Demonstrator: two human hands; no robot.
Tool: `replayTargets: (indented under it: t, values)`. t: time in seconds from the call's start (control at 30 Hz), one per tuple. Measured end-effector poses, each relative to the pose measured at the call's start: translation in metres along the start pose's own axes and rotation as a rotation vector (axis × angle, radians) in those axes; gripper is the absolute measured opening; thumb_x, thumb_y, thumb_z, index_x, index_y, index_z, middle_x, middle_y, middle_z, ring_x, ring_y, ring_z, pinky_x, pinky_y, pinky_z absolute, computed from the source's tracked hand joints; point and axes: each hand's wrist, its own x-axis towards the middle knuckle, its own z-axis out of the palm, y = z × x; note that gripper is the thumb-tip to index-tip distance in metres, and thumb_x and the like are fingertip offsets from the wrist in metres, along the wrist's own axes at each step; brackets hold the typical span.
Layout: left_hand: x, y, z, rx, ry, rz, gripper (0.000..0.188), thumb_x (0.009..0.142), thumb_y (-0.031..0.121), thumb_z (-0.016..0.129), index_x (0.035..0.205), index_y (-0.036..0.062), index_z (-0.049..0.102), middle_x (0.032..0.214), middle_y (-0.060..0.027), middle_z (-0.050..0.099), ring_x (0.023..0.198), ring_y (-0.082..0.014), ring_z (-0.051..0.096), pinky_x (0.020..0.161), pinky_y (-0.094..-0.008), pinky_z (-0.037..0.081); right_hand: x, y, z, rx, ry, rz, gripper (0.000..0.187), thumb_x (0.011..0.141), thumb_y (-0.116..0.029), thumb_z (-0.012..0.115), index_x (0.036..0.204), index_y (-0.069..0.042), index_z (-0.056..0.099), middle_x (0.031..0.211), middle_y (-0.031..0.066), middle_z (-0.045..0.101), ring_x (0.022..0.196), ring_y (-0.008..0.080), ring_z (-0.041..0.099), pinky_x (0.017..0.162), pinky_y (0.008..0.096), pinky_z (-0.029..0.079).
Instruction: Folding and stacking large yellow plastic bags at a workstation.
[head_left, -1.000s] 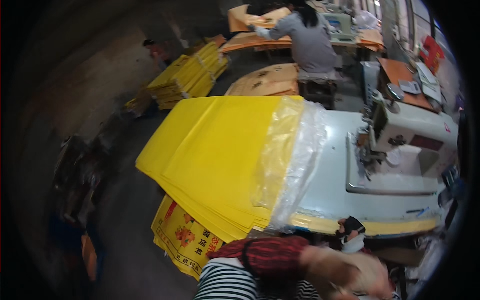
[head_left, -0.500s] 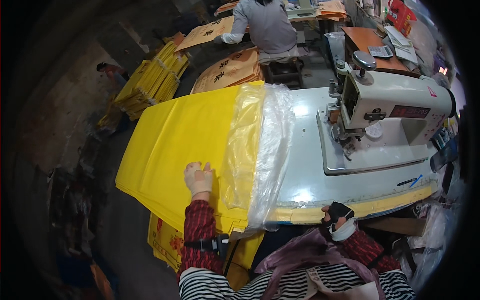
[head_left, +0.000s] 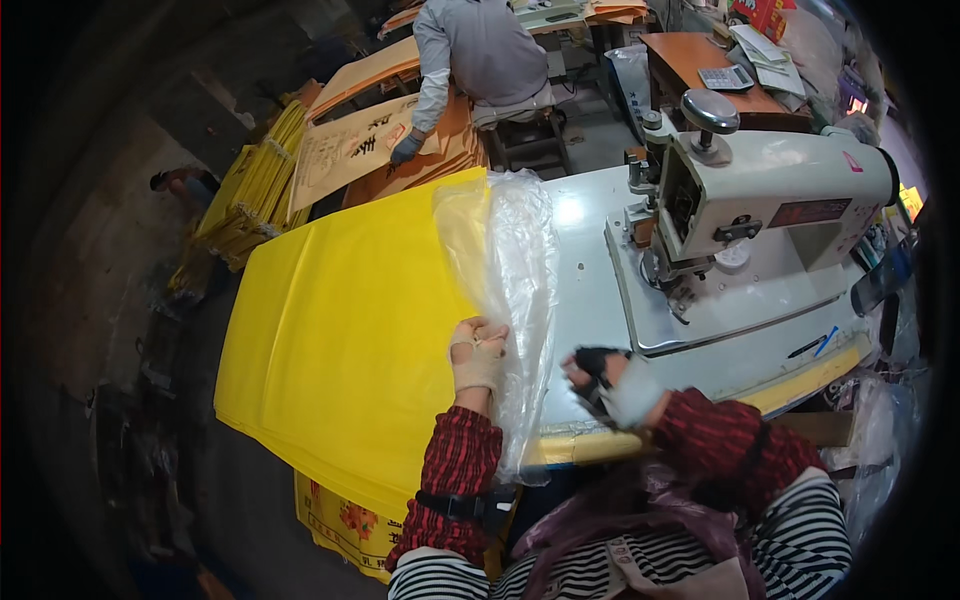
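A stack of yellow woven sacks [head_left: 340, 350] lies over the left end of the sewing table. Clear plastic liners [head_left: 525, 290] stick out along its right edge. My left hand [head_left: 478, 350], wrapped in a beige fingerless covering, is closed at that edge with its fingers curled on the plastic, which gathers toward them. Over the table front, apart from the sacks, is my right hand [head_left: 600, 380] in a black glove with a white wrist band. Motion smears its fingers, so its grip cannot be made out.
A white sewing machine [head_left: 770, 200] stands on the pale table [head_left: 585, 230] at right. A pen [head_left: 808, 346] lies near the front edge. Beyond, a seated person [head_left: 490, 60] handles brown printed sacks [head_left: 350, 150]. Bundled yellow sacks [head_left: 245, 190] are stacked far left.
My left hand has moved right, from the middle of the yellow sacks to the plastic edge. The plastic over the sacks has drawn back rightward. My right hand has risen leftward over the table.
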Motion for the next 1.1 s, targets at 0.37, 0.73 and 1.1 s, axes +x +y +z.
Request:
replayTargets:
  t: [0.37, 0.73, 1.1]
  values:
    - [0.024, -0.020, -0.024, 0.348, 0.118, 0.306, 0.021, 0.080, 0.022, 0.068, 0.074, 0.0027, 0.062, 0.065, -0.0023, 0.061, 0.060, -0.0123, 0.056, 0.059, -0.0304, 0.046, 0.147, 0.011, 0.050, 0.318, 0.035, 0.504, 0.033, 0.083, -0.030, 0.063, 0.093, 0.001, 0.062, 0.077, 0.0123, 0.065, 0.073, 0.0234, 0.063, 0.070, 0.0350, 0.051]
    - [0.044, -0.025, -0.113, -1.019, 0.229, -0.303, 0.018, 0.090, 0.022, 0.049, 0.073, 0.0145, 0.048, 0.061, 0.0035, 0.039, 0.044, -0.0132, 0.035, 0.039, -0.0243, 0.030, 0.027, -0.018, 0.058, -0.100, 0.071, 0.137, 0.010, 0.082, -0.016, 0.059, 0.085, -0.006, 0.059, 0.071, 0.0111, 0.063, 0.066, 0.0297, 0.061, 0.062, 0.0359, 0.049]
    - [-0.150, 0.054, -0.099, -0.460, -0.008, -0.116, 0.025, 0.096, 0.027, 0.048, 0.076, 0.0125, 0.048, 0.054, 0.0039, 0.039, 0.040, -0.0076, 0.038, 0.034, -0.0235, 0.028, -0.027, -0.132, 0.093, -0.441, -0.748, -0.149, 0.028, 0.076, -0.033, 0.057, 0.080, -0.006, 0.066, 0.071, 0.0117, 0.063, 0.069, 0.0326, 0.062, 0.059, 0.0436, 0.049]
